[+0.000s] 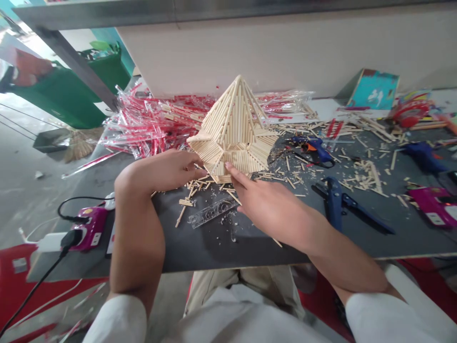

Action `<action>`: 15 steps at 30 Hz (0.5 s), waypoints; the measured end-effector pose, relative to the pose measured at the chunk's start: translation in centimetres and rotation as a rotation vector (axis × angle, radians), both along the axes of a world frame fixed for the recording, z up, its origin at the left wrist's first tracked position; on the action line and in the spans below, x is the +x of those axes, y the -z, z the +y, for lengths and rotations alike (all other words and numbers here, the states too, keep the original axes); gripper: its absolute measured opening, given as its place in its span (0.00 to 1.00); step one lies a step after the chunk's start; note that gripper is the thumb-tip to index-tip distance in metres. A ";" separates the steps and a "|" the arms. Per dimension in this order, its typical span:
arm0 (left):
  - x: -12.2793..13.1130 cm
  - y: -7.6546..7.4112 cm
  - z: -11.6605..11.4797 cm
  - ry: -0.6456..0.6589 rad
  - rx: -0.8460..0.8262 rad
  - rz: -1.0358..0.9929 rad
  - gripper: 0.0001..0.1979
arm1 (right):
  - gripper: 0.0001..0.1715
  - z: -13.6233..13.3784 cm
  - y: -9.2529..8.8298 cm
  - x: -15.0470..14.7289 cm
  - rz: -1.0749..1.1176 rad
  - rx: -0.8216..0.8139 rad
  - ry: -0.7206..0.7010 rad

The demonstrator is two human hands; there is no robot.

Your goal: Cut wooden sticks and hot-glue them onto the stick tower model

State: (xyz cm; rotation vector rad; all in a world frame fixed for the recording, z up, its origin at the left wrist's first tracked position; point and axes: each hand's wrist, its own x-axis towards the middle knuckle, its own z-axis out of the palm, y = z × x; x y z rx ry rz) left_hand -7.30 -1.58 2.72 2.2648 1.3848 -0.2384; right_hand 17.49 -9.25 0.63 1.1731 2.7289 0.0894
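A star-shaped model made of pale wooden sticks (pixel 239 114), with a tall pointed peak at its back, stands in front of me on the dark table. My left hand (pixel 169 169) is at its lower left corner, with bent fingers against the edge; some fingertips are hidden. My right hand (pixel 266 197) is at the front rim, its index finger laid over the front panel and the other fingers curled lower down. Below the model lies a clear plastic ruler (pixel 214 211) among loose stick pieces (pixel 185 204).
Red-and-clear plastic wrappers (pixel 150 124) are heaped behind on the left. To the right lie a blue glue gun (pixel 319 148), a blue hand cutter (pixel 334 202), another blue glue gun (pixel 424 157) and a purple power strip (pixel 433 205). A second purple power strip (pixel 89 228) with cables sits at left.
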 end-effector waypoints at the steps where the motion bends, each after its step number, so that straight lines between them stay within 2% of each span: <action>1: 0.0 0.0 0.0 0.000 0.003 0.000 0.26 | 0.30 -0.3 -0.1 -0.1 -0.005 -0.002 0.002; 5: 0.1 -0.1 -0.2 -0.004 -0.001 -0.001 0.25 | 0.33 -1.1 -0.8 -0.3 -0.014 -0.016 0.002; 8: 0.2 -0.2 -0.2 -0.005 -0.016 0.002 0.25 | 0.25 -1.3 -1.2 -0.2 -0.018 -0.060 0.007; 11: 0.3 -0.3 -0.2 -0.008 -0.016 0.019 0.25 | 0.18 -1.3 -1.3 -0.1 0.008 -0.186 -0.030; 15: 0.4 -0.4 -0.3 -0.025 -0.015 0.036 0.24 | 0.11 -1.1 -0.8 0.2 0.054 -0.273 -0.085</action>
